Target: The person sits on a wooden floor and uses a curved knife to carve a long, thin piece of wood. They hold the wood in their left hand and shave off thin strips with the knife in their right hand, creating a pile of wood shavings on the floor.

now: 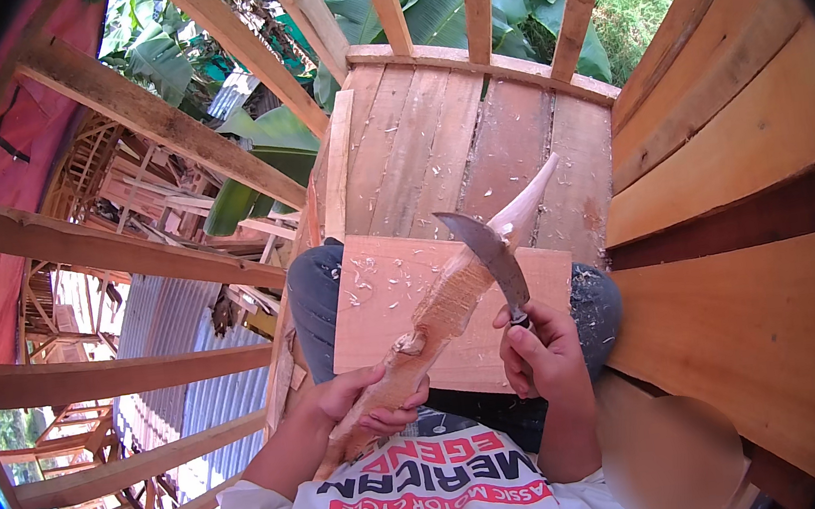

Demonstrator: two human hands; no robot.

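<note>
Left hand [369,405] is gripping the carved wooden stick [453,300] low in frame — stiff, light, pointed; right hand [539,345] is clenching the curved knife [489,250] handle.

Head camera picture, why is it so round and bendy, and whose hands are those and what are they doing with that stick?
The camera sits on a person's head and looks down, so you see their own arms coming up from the bottom. Its wide lens bends straight planks near the edges. The left hand grips a long wooden stick that narrows to a pale, pointed tip. The right hand holds a curved knife, its blade against the stick. A flat wooden board lies across the person's knees, with little shavings on it. In front is a plank floor with a railing, and green leaves beyond.
</note>
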